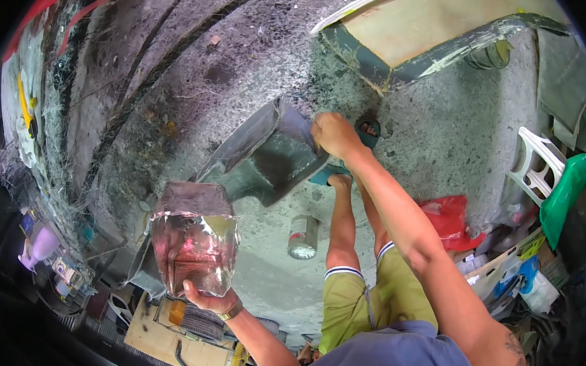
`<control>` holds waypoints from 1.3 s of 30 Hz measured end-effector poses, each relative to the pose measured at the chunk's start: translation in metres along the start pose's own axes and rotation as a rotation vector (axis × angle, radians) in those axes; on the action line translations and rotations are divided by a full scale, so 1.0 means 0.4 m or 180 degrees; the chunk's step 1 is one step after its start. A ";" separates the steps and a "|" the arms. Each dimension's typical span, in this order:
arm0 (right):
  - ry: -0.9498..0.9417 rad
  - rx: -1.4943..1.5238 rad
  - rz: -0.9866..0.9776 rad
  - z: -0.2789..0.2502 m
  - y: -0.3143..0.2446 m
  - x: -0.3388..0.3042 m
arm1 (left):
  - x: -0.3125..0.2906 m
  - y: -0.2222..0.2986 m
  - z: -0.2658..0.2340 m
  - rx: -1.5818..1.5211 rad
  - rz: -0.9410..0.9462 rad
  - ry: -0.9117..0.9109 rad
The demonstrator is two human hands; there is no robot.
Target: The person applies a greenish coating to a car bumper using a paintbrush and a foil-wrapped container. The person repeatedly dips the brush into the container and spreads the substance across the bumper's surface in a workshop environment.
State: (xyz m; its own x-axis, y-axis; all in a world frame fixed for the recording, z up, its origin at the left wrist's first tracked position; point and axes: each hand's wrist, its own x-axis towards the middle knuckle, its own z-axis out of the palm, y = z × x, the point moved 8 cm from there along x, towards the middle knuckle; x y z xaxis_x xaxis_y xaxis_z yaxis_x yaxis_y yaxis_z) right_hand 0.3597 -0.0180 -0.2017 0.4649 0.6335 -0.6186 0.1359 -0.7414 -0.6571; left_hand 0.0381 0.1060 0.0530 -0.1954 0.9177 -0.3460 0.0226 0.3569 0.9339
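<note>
In my left hand is a clear plastic container with a see-through, pinkish inside. The thumb lies against its near wall, and the other fingers are mostly hidden behind it. My right hand reaches far forward with its fingers curled closed at the upper right edge of a grey moulded part. Whatever those fingers hold is hidden. The grey part has a deep dark hollow and a long side reaching toward the container, which overlaps it in view. Between my hands and nearer to me, a tin can is on the concrete floor.
A large beige panel with dark edges lies at the far right. On the right are a red plastic bag, a white plastic chair and a green bag. Dark strips cross the dusty floor at left. Clutter surrounds a wooden board at lower left.
</note>
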 end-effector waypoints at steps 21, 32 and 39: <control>0.0499 0.0798 -0.0019 -0.154 -0.096 -0.013 | 0.015 0.008 -0.033 0.0143 0.0161 -0.0054; -0.0070 -0.0116 0.0274 0.024 0.037 0.054 | -0.020 -0.018 -0.028 -0.0105 -0.0105 -0.0070; 0.0077 0.0079 0.0274 -0.043 -0.035 -0.008 | -0.028 -0.016 -0.044 -0.0190 -0.0151 -0.0054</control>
State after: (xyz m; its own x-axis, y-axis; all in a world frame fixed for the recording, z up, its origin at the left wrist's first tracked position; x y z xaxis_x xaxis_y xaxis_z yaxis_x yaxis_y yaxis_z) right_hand 0.3715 -0.0134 -0.1830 0.4949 0.5618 -0.6629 0.0728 -0.7870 -0.6127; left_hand 0.0230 0.0905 0.0522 -0.1783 0.9030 -0.3909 -0.0448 0.3894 0.9200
